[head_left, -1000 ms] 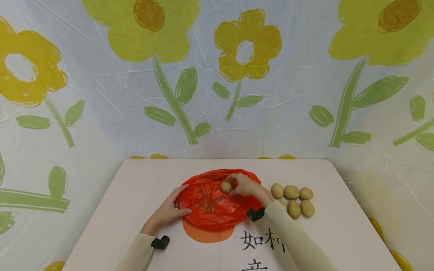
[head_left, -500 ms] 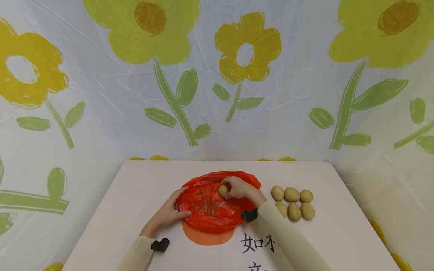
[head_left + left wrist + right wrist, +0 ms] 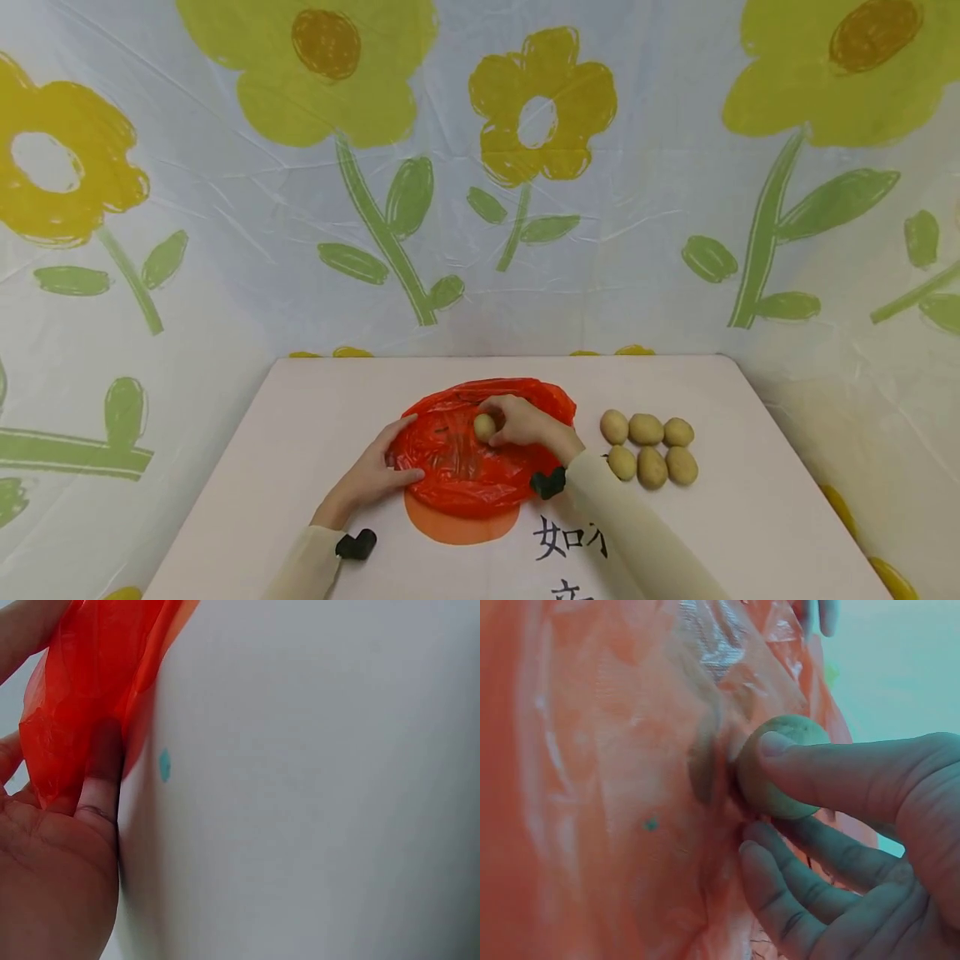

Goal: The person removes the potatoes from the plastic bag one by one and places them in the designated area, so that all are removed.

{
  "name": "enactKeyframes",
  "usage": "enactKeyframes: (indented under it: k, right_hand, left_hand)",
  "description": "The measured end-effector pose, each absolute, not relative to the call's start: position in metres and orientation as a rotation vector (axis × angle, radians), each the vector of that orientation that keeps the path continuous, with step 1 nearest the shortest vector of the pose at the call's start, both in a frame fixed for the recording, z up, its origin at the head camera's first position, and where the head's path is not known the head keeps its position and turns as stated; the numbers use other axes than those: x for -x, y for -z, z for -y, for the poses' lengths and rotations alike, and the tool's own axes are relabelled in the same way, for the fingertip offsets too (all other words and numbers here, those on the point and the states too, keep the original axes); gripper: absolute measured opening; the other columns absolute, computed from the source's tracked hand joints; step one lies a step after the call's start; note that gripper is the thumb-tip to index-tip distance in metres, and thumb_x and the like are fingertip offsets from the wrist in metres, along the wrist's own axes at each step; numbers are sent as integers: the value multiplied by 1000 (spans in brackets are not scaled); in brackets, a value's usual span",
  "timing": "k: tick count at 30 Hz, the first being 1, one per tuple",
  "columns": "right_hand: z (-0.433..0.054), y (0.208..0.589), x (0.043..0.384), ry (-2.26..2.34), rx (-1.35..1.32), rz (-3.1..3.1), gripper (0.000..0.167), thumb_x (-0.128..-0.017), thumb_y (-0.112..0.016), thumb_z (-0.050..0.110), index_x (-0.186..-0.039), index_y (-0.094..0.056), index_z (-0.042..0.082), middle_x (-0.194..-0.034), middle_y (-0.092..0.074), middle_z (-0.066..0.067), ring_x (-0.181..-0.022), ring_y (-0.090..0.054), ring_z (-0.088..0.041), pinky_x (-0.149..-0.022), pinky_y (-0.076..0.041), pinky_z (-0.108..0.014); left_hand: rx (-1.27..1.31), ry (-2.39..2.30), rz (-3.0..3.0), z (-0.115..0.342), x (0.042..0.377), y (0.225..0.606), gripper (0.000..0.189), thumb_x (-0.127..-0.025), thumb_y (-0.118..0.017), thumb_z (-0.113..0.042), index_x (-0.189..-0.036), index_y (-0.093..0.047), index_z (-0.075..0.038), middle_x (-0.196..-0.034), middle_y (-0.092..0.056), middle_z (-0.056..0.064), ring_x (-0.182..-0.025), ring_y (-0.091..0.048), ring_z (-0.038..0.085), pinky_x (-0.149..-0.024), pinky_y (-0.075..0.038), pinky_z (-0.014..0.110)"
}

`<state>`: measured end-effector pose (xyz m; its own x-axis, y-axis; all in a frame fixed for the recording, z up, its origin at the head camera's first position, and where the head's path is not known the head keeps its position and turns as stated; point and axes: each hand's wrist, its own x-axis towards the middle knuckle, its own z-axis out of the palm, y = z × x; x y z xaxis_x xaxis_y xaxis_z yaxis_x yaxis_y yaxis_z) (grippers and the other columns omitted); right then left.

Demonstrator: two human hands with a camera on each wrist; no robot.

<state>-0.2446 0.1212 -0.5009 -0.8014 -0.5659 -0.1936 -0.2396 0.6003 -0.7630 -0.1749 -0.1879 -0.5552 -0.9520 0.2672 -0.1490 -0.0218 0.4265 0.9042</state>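
Observation:
A red plastic bag (image 3: pixel 468 498) lies spread on the table with its mouth facing up. My right hand (image 3: pixel 522 422) pinches a small potato (image 3: pixel 483 428) over the middle of the bag. In the right wrist view the thumb presses one side of that potato (image 3: pixel 761 791), with fingers beneath it, close to the bag's thin plastic (image 3: pixel 630 787). My left hand (image 3: pixel 371 472) holds the bag's left edge, thumb at the near side and fingers toward the far side. In the left wrist view one finger shows through the red plastic (image 3: pixel 90 675).
Right of the bag, several potatoes (image 3: pixel 647 428) lie in two short rows on the pale table (image 3: pixel 322 400). Black brush characters (image 3: pixel 551 537) and an orange disc (image 3: pixel 459 532) are printed on the tabletop. A flower-printed cloth (image 3: pixel 600 275) stands behind the table.
My right hand has moved slightly left and toward me over the bag, carrying the potato. The left hand stays at the bag's left edge.

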Motion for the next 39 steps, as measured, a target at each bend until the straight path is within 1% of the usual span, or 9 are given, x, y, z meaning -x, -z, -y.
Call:
enactKeyframes:
  k: [6,10,13,17,21,25,29,36,39]
  right_hand:
    - [-116,503,243,1049,686,-2417,51,-87,-80,4,-135,-63,5,-129,-68,-13,-110,-63,-27,-99,-58,-48]
    - [-114,506,241,1038,708,-2413,50,-88,-80,6,-136,-63,9,-131,-67,-9,-108,-62,-24,-96,-60,-45]
    - [-112,508,240,1049,716,-2409,51,-89,-79,7,-137,-63,11,-132,-66,-7,-108,-61,-23,-97,-59,-43]
    - [-108,509,239,1062,718,-2412,51,-90,-79,9,-138,-62,11,-131,-65,-6,-110,-59,-22,-99,-58,-44]
    - [-103,511,240,1065,736,-2422,49,-90,-80,13,-136,-63,11,-128,-65,-5,-108,-59,-21,-99,-57,-44]
    - [-100,514,241,1083,748,-2420,47,-91,-80,16,-135,-64,11,-128,-66,-5,-107,-60,-21,-99,-57,-44]
    - [-100,516,242,1083,736,-2422,47,-91,-80,17,-135,-65,11,-130,-66,-4,-110,-60,-22,-100,-57,-44]
    - [-99,519,244,1051,744,-2451,46,-91,-80,19,-135,-66,14,-129,-66,-2,-108,-60,-19,-99,-57,-40]
    - [-101,516,243,1079,730,-2455,45,-91,-80,19,-133,-66,15,-128,-66,-2,-108,-60,-20,-98,-58,-40]
  left_hand:
    - [-205,-1536,-2413,187,175,555,92,-81,-88,-29,-158,-38,-33,-166,-30,3,-155,-27,35,-120,-34,60]
    - [-198,-1532,-2407,187,175,554,93,-81,-88,-30,-159,-37,-33,-167,-30,4,-155,-26,35,-121,-33,61]
    - [-202,-1528,-2411,186,175,555,93,-81,-88,-30,-159,-37,-33,-167,-30,4,-155,-26,35,-121,-33,61]
    - [-200,-1519,-2413,185,176,555,93,-81,-88,-32,-158,-37,-33,-167,-29,4,-155,-26,35,-122,-32,61]
    - [-193,-1504,-2422,187,176,555,93,-81,-88,-33,-159,-37,-33,-167,-30,5,-155,-27,36,-120,-34,61]
    - [-197,-1518,-2427,188,176,558,92,-81,-88,-33,-158,-38,-34,-166,-32,4,-154,-28,34,-121,-33,61]
    - [-206,-1524,-2421,187,176,562,91,-82,-87,-34,-158,-37,-34,-166,-32,4,-154,-29,34,-121,-33,61]
    - [-189,-1516,-2422,188,175,561,92,-81,-88,-35,-158,-37,-34,-166,-31,4,-154,-28,35,-121,-33,62]
    - [-193,-1520,-2421,189,175,558,92,-81,-88,-35,-158,-38,-34,-166,-31,5,-154,-28,36,-120,-34,62]
